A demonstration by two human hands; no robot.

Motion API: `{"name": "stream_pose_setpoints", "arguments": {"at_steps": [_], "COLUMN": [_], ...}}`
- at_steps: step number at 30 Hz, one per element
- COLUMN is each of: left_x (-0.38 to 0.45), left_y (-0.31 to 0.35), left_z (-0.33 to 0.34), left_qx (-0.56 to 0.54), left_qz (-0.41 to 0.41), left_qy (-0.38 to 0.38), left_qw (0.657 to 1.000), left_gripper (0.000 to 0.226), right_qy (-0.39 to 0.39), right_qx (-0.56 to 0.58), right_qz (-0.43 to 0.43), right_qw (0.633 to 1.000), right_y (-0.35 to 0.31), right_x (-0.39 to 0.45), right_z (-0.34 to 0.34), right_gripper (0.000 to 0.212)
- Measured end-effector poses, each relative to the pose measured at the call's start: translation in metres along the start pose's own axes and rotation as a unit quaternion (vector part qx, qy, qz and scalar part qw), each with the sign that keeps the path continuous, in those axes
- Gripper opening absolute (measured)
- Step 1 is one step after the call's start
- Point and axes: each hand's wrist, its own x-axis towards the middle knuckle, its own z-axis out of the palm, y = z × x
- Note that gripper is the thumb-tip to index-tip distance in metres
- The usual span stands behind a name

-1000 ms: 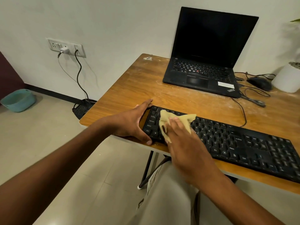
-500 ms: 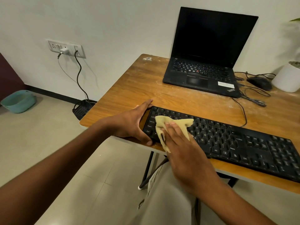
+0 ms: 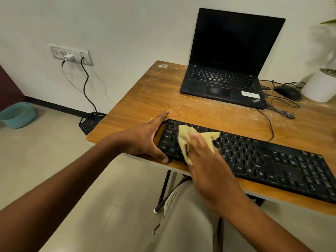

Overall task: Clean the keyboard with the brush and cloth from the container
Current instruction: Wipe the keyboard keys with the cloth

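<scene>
Two hands: crumpled yellow cloth [image 3: 197, 138] on black keyboard [image 3: 263, 160].

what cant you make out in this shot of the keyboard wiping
Head view only:
- Keys under the yellow cloth and right hand: covered.
- Keyboard right end: cut off by the frame edge.
- Plant above the white pot: cut off at the right edge.
- Laptop sticker text: too small.
- Brush: not visible.
</scene>
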Motion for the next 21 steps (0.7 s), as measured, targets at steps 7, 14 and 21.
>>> {"name": "stream_pose_setpoints", "arguments": {"at_steps": [7,14,21], "left_x": [-0.002,-0.001,0.000], "left_y": [0.004,0.005,0.002], "left_z": [-0.001,0.000,0.001], "left_qx": [-0.007,0.003,0.024], "left_qz": [-0.005,0.007,0.008], "left_qy": [-0.005,0.009,0.011], "left_qw": [1.000,1.000,1.000], "left_gripper": [0.156,0.153,0.153], "right_qy": [0.037,0.002,-0.040], "right_qx": [0.017,-0.004,0.032], "right_qz": [0.060,0.022,-0.069], "right_qw": [0.997,1.000,0.996], "right_y": [0.014,-0.015,-0.036], "right_x": [0.065,0.068,-0.006], "right_z": [-0.016,0.006,-0.009], "right_gripper": [0.054,0.055,0.057]}}
